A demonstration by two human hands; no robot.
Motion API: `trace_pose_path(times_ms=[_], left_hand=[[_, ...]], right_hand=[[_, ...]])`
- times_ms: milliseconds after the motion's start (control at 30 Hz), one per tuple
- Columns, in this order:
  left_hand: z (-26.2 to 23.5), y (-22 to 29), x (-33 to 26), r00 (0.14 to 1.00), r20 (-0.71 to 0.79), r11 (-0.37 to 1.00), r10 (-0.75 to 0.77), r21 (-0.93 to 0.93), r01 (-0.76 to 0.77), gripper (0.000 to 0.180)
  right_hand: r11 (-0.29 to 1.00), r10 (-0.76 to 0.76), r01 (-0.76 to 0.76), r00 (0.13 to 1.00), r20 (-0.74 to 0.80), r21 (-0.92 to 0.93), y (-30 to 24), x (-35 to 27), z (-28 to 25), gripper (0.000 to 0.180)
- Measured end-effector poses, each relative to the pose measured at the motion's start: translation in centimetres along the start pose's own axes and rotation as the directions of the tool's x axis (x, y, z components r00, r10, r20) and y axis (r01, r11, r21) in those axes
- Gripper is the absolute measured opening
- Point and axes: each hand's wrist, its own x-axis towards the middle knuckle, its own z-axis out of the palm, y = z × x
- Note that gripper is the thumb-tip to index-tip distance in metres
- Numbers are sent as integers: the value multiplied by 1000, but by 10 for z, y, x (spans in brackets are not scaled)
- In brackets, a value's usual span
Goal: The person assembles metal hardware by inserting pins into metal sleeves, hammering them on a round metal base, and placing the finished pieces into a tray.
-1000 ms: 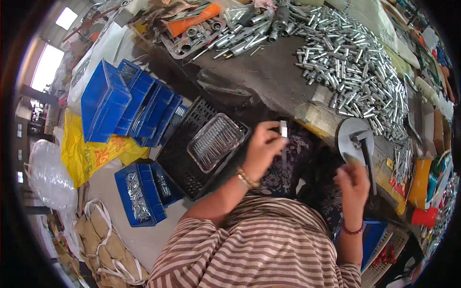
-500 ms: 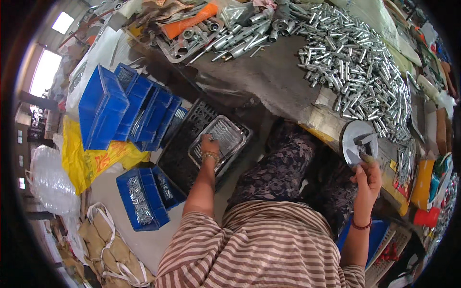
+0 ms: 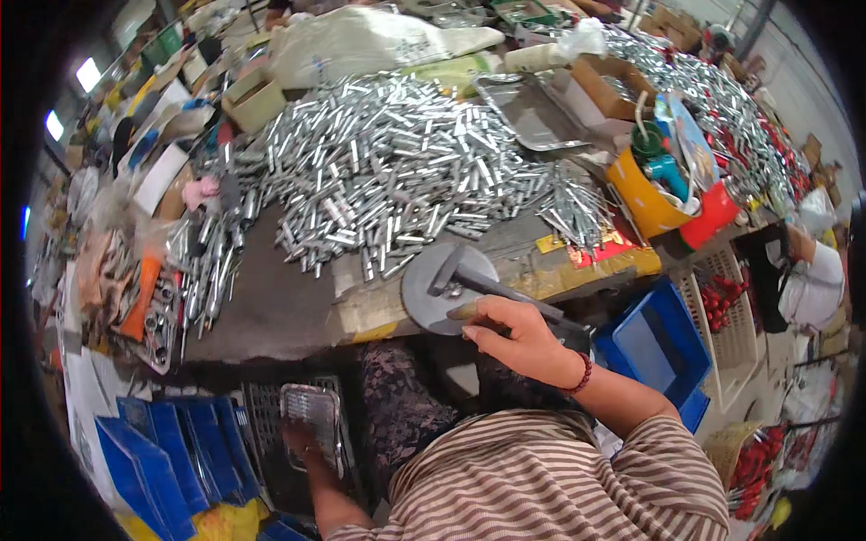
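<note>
My left hand [image 3: 299,438] reaches down into a shiny metal tray [image 3: 312,398] holding thin metal pieces; its fingers are too dark to make out. The tray sits on a black plastic crate [image 3: 263,408] beside my left leg. My right hand [image 3: 523,341] hovers at the table's front edge, fingers loosely bent, with a gap between thumb and forefinger. A dull greenish covering shows on one fingertip. Beneath it lies a round grey metal disc [image 3: 424,287] with a hammer [image 3: 448,269] resting across it, its dark handle running behind my hand to the right.
A big heap of silver metal tubes [image 3: 388,162] covers the table beyond the disc. Blue bins [image 3: 171,451] stand low on the left, another blue bin [image 3: 654,343] on the right. A yellow container [image 3: 645,203] and metal tray [image 3: 532,117] sit at the back right.
The view has swung to the right and up over the table. My left hand is still at the tray, and my right hand still hovers by the disc.
</note>
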Motion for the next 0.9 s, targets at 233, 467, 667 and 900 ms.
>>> trace_pose_path(times_ms=[233,467,667,900], left_hand=[[-84,23,45,934,-148,714,-325,-686,140,38],[-251,202,109,946,-48,445,-321,-889,106,28],[-309,295,110,955,-294,451,-39,-858,-245,24],[-323,394,122,870,-374,525,322,-694,-493,40]], right_hand=[[777,-241,11,929,-281,-629,25,39,-63,25],[388,-145,-191,954,-264,-901,60,55,-110,14],[436,-167,-110,965,-200,-893,44,51,-104,20],[371,-182,-71,972,-147,-926,52,49,-123,22]])
